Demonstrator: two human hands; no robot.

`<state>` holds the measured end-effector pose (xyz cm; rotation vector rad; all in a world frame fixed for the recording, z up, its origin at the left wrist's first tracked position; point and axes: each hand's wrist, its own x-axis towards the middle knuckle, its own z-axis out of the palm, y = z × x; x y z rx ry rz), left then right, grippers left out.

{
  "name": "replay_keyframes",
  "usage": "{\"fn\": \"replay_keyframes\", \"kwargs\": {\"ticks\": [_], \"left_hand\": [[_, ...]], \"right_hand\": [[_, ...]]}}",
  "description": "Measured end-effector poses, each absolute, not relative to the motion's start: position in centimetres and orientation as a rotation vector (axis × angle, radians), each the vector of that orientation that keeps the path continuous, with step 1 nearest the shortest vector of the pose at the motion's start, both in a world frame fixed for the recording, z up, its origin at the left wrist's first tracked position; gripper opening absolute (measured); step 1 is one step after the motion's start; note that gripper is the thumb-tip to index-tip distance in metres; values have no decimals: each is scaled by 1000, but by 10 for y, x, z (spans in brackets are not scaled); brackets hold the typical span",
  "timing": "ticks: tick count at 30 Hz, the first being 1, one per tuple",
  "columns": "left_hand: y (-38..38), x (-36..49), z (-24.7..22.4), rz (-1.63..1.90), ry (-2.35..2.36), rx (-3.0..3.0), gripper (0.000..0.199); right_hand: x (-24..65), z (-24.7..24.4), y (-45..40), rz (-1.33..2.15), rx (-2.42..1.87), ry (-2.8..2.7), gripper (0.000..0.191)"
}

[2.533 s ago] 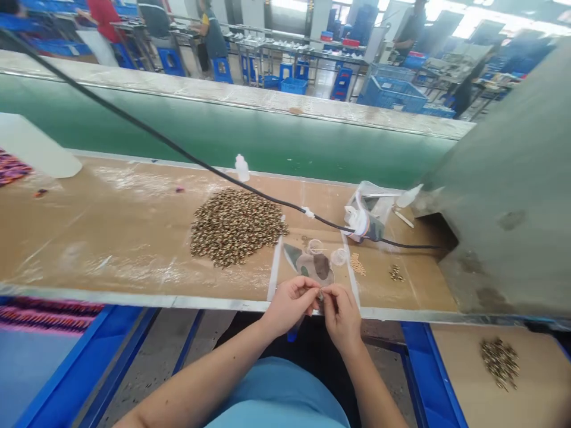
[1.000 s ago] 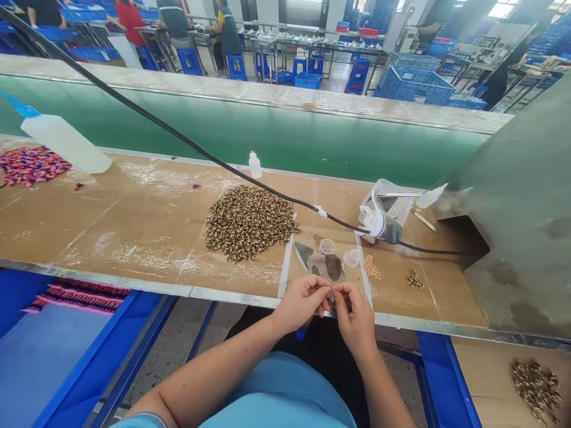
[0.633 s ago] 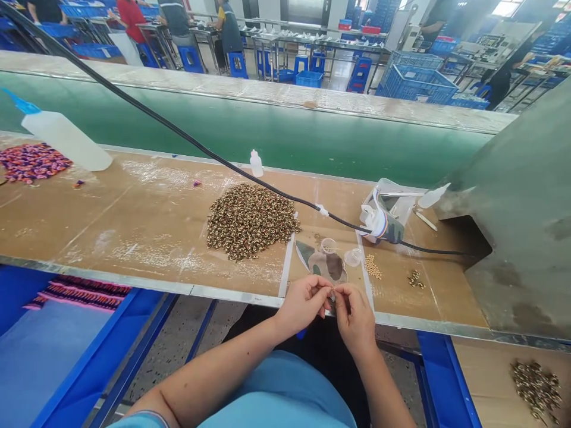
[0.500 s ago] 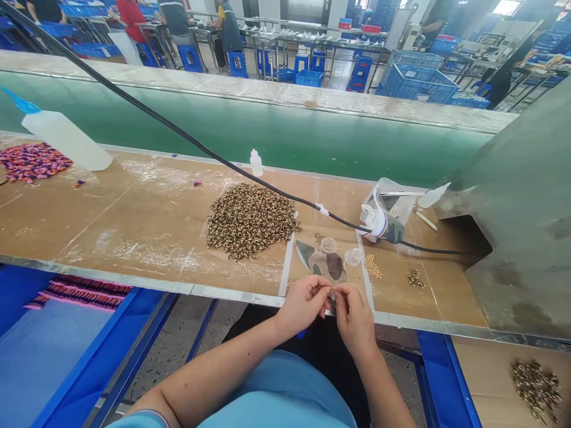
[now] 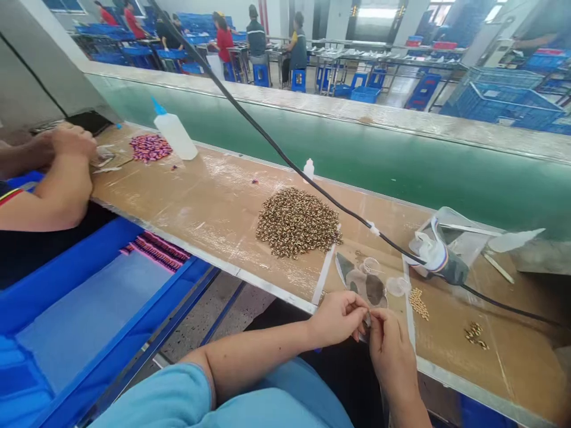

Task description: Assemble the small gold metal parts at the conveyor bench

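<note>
My left hand (image 5: 341,319) and my right hand (image 5: 390,339) meet at the table's front edge, fingertips pinched together. Whatever small piece lies between them is too hidden to name. Just beyond my fingers lies a camouflage cloth piece (image 5: 357,277), with two small clear round dishes, one being a clear dish (image 5: 398,286), by its far and right sides. To the right are a patch of tiny tan beads (image 5: 418,303) and a few gold-and-dark small pieces (image 5: 476,336). A large heap of similar gold-and-dark pieces (image 5: 298,223) sits to the left.
A black cable (image 5: 267,137) crosses above the table. Behind the heap stands a small white bottle (image 5: 308,169); farther left are a large blue-tipped bottle (image 5: 177,137) and a pink-purple pile (image 5: 150,148). A co-worker's arm (image 5: 66,172) rests at far left. A clear container (image 5: 464,238) stands right.
The view has swung left, so the scene sits farther right and a co-worker's arms now show at the left. My hands keep their pinch in the same place by the cloth.
</note>
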<state>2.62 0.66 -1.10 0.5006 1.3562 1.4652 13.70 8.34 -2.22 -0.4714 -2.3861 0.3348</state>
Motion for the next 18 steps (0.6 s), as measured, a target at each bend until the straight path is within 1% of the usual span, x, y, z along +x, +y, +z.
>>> {"fn": "replay_keyframes", "kwargs": {"ticks": [4, 12, 18], "left_hand": [[6, 26, -11, 1473, 1366, 512, 13], [6, 27, -5, 1495, 1362, 482, 9], [12, 28, -9, 1544, 1350, 415, 7]], "right_hand": [[138, -22, 85, 324, -482, -2377, 23], [136, -22, 81, 448, -580, -2346, 19], [130, -27, 81, 530, -759, -2265, 20]]}}
